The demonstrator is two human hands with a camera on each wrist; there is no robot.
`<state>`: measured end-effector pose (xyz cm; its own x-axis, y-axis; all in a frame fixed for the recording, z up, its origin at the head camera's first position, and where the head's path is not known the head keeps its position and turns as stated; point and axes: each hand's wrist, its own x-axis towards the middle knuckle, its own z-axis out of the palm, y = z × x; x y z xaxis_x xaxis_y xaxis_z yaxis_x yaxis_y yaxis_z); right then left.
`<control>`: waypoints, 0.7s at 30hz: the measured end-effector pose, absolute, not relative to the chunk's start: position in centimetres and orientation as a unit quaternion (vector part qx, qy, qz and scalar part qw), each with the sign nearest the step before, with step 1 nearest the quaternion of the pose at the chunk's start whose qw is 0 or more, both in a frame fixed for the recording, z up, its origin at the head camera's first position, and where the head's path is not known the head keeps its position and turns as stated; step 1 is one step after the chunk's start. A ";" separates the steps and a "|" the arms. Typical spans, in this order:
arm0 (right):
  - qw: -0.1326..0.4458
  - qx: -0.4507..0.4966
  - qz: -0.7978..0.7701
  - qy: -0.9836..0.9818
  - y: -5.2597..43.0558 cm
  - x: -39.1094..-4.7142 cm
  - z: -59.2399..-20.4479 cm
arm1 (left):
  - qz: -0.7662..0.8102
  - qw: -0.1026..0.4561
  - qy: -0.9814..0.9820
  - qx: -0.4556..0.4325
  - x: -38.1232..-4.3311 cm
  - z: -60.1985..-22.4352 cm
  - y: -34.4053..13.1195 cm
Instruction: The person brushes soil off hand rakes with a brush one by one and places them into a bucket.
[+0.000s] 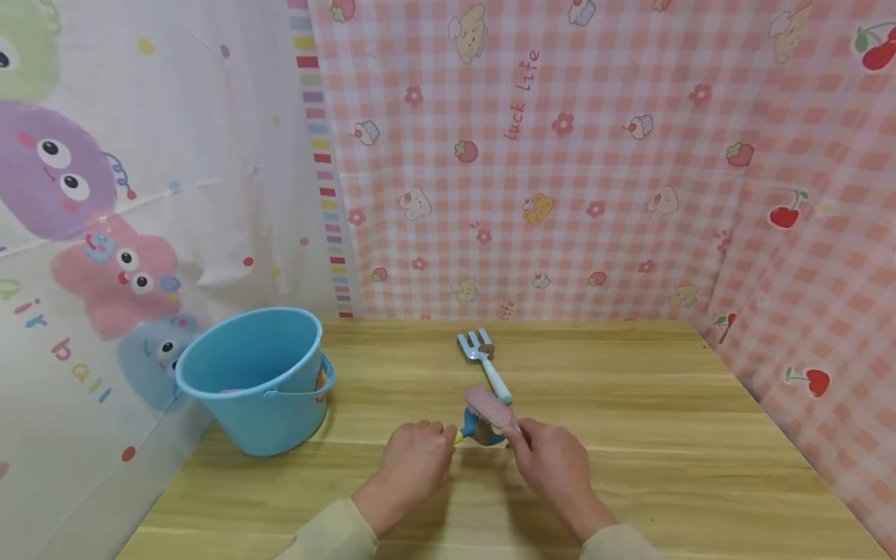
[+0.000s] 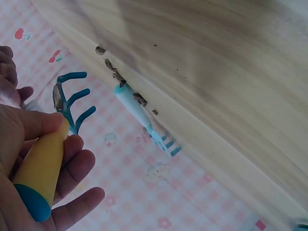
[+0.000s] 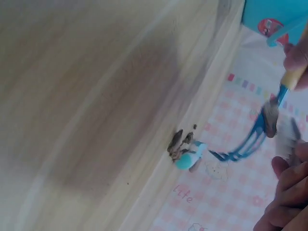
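Observation:
My left hand [image 1: 418,459] grips the yellow handle [image 2: 43,166] of a small hand rake with curved blue tines [image 2: 79,94]. A brown clump [image 2: 57,97] clings to the rake's head. In my right hand [image 1: 558,468] is a pink brush [image 1: 490,405], held by its handle, its bristle side turned down over the rake; in the right wrist view the brush [image 3: 287,139] is blurred beside the clump. Beyond both hands a light blue garden fork [image 1: 495,381] lies on the table, a brown lump [image 1: 486,349] at its tines.
A blue bucket [image 1: 269,424] with a handle stands at the table's left; something pinkish shows inside it. Brown crumbs [image 2: 118,76] lie on the wooden table [image 1: 665,404] around the fork's handle. Patterned cloths [image 1: 560,171] hang behind and along both sides.

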<state>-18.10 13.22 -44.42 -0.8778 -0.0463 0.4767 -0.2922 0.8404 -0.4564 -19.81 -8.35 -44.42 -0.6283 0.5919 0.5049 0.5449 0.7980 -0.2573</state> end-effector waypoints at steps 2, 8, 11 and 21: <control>0.227 0.087 0.265 -0.933 13.1 -18.0 -44.6 | 0.040 0.296 -0.900 -0.317 -19.8 -44.3 -8.3; 0.229 0.061 0.257 -0.937 13.3 -18.3 -45.1 | 0.042 0.285 -0.904 -0.314 -19.6 -44.3 -8.3; 0.230 0.061 0.248 -0.939 13.6 -18.5 -45.2 | 0.041 0.280 -0.907 -0.313 -19.6 -44.4 -8.4; 0.224 0.045 0.224 -0.947 14.8 -19.3 -45.3 | 0.037 0.263 -0.914 -0.305 -19.6 -44.5 -8.6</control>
